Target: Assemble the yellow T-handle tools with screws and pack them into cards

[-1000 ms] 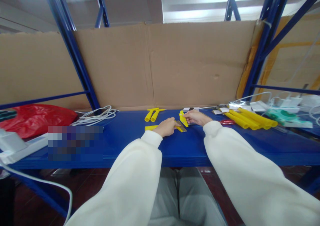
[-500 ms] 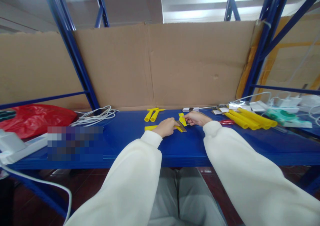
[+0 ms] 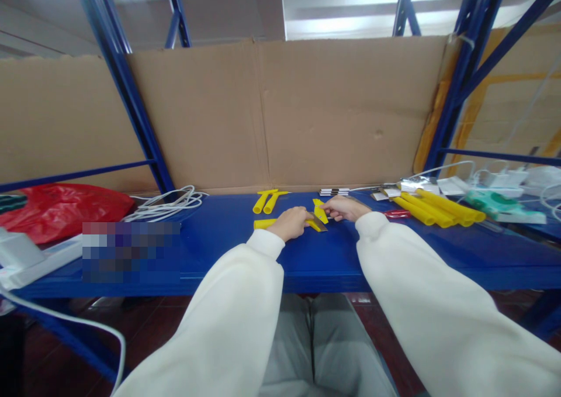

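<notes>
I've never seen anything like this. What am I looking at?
No machine here: these are a person's own two bare hands, seen from a camera worn on the head, looking forward and down. The left hand holds a yellow-handled tool with what looks like a metal blade. Right beside that blade, the right hand has a flat yellow piece at its fingertips. On the blue table, two yellow tools lie farther back, hollow yellow tubes to the right, and a red bag to the left.

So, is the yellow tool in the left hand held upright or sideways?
Sideways: the yellow tool's handle shows left of the left hand, its metal-edged head to the right.
</notes>
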Demonstrator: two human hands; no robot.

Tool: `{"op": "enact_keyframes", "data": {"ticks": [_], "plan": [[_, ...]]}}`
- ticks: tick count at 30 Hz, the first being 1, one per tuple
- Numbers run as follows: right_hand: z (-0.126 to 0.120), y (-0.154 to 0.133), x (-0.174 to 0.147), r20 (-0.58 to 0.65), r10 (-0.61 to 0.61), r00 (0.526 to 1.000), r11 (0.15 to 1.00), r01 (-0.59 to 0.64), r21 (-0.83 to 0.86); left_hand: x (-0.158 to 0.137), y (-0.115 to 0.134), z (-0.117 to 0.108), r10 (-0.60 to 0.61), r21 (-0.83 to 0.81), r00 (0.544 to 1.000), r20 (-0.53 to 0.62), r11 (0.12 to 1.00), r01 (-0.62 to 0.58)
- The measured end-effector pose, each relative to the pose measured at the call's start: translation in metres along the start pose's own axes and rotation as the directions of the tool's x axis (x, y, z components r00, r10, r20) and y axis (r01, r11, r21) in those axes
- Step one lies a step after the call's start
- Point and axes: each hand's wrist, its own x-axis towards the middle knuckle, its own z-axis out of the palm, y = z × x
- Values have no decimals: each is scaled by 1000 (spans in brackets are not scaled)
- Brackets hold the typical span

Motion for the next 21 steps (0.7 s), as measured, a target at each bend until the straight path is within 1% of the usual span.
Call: {"op": "enact_keyframes", "data": {"ticks": [5, 7, 12, 21], "plan": [[1, 1, -2, 60, -11, 998, 1000, 13, -27, -2, 4, -2, -90, -6, 996, 2, 996, 90], [3, 1, -3, 72, -27, 997, 999, 30, -42, -3, 6, -4, -109, -9, 994, 10, 994, 109], [7, -1, -7, 86, -51, 995, 995, 58, -76, -4, 7, -7, -108, -2, 994, 31, 994, 108], [11, -3, -8, 88, -15, 996, 995, 24, -101, -3, 5, -5, -85, -7, 996, 28, 996, 85]]}}
